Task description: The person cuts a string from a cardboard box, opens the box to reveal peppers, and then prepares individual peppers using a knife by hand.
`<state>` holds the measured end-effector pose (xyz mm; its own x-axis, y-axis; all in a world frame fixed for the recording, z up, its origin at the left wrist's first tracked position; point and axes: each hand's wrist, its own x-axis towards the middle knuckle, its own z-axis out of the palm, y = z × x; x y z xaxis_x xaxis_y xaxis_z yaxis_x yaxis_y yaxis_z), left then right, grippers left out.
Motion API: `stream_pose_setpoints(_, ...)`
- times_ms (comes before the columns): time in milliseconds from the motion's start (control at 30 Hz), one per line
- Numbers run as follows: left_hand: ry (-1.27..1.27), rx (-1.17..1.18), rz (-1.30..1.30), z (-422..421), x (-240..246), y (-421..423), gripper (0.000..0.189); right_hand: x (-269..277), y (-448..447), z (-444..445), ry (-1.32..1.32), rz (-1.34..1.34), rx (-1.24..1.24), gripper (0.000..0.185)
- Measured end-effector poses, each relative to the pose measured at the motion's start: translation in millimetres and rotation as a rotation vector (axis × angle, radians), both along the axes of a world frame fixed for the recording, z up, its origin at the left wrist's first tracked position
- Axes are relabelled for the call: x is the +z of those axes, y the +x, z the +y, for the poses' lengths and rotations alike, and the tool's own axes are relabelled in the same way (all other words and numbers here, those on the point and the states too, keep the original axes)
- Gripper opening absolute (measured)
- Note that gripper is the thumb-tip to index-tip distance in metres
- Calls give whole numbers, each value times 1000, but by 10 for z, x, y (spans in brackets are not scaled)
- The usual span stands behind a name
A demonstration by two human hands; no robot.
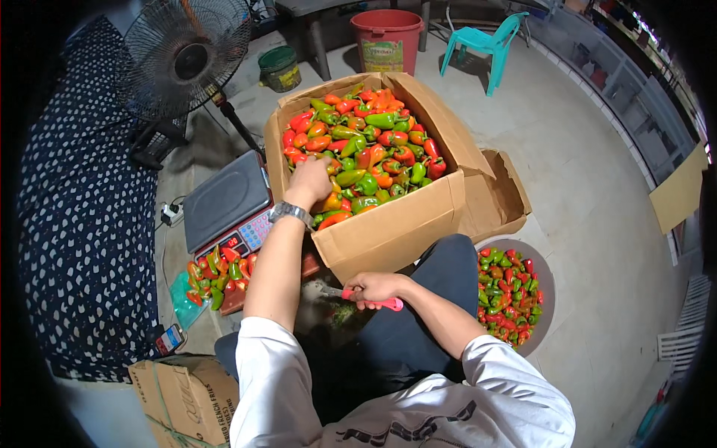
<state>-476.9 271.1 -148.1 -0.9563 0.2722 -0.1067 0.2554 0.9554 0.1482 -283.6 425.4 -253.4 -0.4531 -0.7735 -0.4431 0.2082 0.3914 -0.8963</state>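
A large open cardboard box (392, 235) full of red, orange and green peppers (358, 145) stands before me. My left hand (311, 178), with a metal watch above it, reaches among the peppers at the box's left side; its fingertips are partly hidden, so I cannot tell if they grip one. Below the box's near edge, my right hand (372, 289) is closed around the pink handle of a cutting tool (392, 303), its blade pointing left. Cut peppers (218, 274) lie beside a digital scale (227, 196) at the left. A grey round tub (546, 297) of small peppers stands at the right.
A pedestal fan (190, 61) stands at the upper left, near a patterned cloth (84, 213). Beyond the box are a red bin (386, 36), a dark bucket (280, 70) and a turquoise chair (490, 45). A tied carton (179, 397) sits at the lower left.
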Motion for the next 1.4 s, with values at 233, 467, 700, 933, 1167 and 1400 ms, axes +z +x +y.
stream_pose_setpoints(233,-310,27,347,254,-244,374,28,-11,45,32,17,-20,-9,20)
stream_pose_setpoints(467,-384,83,423,266,-315,477,26,-34,66,8,21,-1,-12,21)
stream_pose_setpoints(700,-298,58,441,236,-145,603,28,-32,57,-29,64,-51,-6,28)
stream_pose_setpoints(933,460,-11,593,-6,298,787,42,-33,67,-63,77,-39,-1,24)
stream_pose_setpoints(1167,2201,439,-200,-965,390,1544,25,223,242,-64,-213,-241,-199,15)
stream_pose_setpoints(1400,2588,550,-655,-1136,-782,2125,15,233,555,-403,-222,-181,-454,14)
